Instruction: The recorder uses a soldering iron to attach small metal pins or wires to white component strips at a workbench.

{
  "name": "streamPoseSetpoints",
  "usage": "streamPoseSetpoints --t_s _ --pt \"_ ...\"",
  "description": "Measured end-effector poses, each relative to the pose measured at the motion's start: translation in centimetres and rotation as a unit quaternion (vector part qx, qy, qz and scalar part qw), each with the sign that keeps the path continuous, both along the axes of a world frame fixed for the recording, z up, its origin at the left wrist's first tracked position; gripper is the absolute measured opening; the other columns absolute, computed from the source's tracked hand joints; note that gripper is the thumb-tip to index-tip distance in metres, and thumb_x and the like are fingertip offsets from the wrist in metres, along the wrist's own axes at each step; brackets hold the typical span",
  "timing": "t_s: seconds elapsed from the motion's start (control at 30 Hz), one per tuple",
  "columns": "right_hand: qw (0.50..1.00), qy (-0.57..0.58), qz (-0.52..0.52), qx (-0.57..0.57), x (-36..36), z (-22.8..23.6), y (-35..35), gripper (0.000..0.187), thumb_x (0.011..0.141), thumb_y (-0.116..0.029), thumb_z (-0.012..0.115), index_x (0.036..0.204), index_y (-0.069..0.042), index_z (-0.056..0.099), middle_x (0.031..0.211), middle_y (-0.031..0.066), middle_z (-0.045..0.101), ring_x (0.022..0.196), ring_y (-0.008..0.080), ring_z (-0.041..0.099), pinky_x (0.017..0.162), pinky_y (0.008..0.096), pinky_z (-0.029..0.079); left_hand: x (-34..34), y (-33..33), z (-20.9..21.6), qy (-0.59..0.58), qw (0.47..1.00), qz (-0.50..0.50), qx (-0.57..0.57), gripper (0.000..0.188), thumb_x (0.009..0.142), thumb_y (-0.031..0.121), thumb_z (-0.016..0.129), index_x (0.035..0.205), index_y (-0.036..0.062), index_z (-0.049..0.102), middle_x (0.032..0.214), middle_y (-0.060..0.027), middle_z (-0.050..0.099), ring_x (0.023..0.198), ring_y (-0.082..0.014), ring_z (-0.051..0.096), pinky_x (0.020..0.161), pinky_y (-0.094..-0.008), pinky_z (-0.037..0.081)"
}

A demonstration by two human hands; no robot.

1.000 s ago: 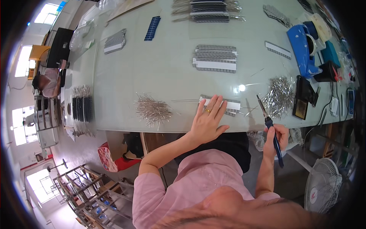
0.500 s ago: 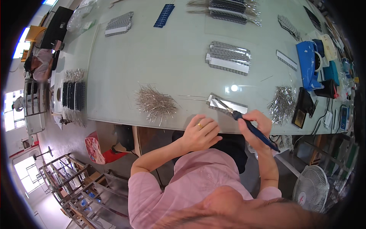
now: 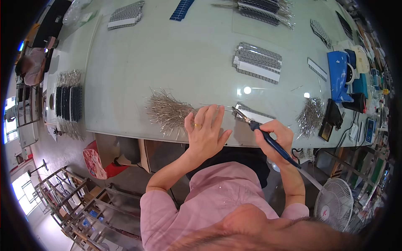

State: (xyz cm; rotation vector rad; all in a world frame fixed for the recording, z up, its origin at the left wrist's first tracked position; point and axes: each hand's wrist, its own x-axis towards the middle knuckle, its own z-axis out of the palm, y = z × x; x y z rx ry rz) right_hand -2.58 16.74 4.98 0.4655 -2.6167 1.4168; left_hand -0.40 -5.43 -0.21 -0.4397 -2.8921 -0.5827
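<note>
In my right hand (image 3: 277, 140) is a soldering iron with a dark blue handle (image 3: 274, 145). Its metal tip meets the left end of a narrow grey-and-white gridded strip (image 3: 256, 113) near the table's front edge. Thin wires (image 3: 227, 108) run left from that end toward my left hand (image 3: 205, 130). The left fingers stretch forward over the wires, thumb apart; whether they press on a wire I cannot tell. A loose heap of thin metal wires (image 3: 167, 109) lies just left of this hand.
Behind the strip lies a stack of similar strips (image 3: 258, 60). To the right are a second wire heap (image 3: 310, 117), a dark tray (image 3: 331, 119) and a blue tool holder (image 3: 339, 75). Wired dark strips (image 3: 69, 103) sit far left. A fan (image 3: 333, 205) stands at lower right.
My left hand has moved forward from the table edge, and its curled fingers have stretched out over the wires. The soldering iron's tip has shifted slightly left to the strip's end.
</note>
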Motion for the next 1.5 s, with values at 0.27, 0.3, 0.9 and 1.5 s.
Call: streamPoseSetpoints --t_s 0.27,0.3,0.9,1.5 --pt "1.0 -0.019 -0.009 -0.013 0.2 -0.2 -0.3 0.017 0.075 0.002 0.077 0.08 -0.001 0.061 0.071 0.0077 0.064 0.057 0.017 0.063 0.054 0.0276 0.051 -0.5 0.1 -0.4 -0.011 1.0 0.001 -0.025 0.063 0.085 0.038 0.067 0.139 0.0087 0.052 0.14 -0.0092 0.044 0.133 -0.0266 0.033 0.107 -0.0539 0.016" --pt "1.0 -0.009 -0.01 -0.02 0.3 -0.3 -0.3 0.017 0.075 0.001 0.077 0.08 -0.001 0.061 0.071 0.0075 0.064 0.057 0.0167 0.063 0.054 0.0276 0.051 -0.5 0.1 -0.4 -0.011 1.0 0.002 -0.027 0.063 0.085 0.038 0.066 0.139 0.0086 0.052 0.141 -0.0095 0.044 0.133 -0.0267 0.033 0.107 -0.0539 0.016" --pt "0.981 -0.021 -0.137 -0.133 2.7 -1.0 3.1 0.016 0.082 -0.003 0.074 0.088 0.001 0.06 0.076 0.0074 0.064 0.066 0.0116 0.059 0.064 0.0242 0.049 0.9 1.9 0.1 0.031 0.991 -0.128 0.027 0.053 0.08 0.031 0.073 0.128 0.0112 0.061 0.134 -0.007 0.055 0.129 -0.0239 0.047 0.107 -0.0524 0.029" --pt "0.936 -0.033 -0.306 -0.169 7.9 -3.4 9.2 0.014 0.088 -0.005 0.071 0.091 0.0 0.058 0.072 0.0013 0.062 0.064 0.005 0.056 0.058 0.0199 0.043 -3.0 4.6 1.7 -0.048 0.95 -0.309 -0.019 0.056 0.083 0.027 0.073 0.135 0.013 0.056 0.144 -0.0108 0.05 0.137 -0.0295 0.043 0.11 -0.0529 0.033"
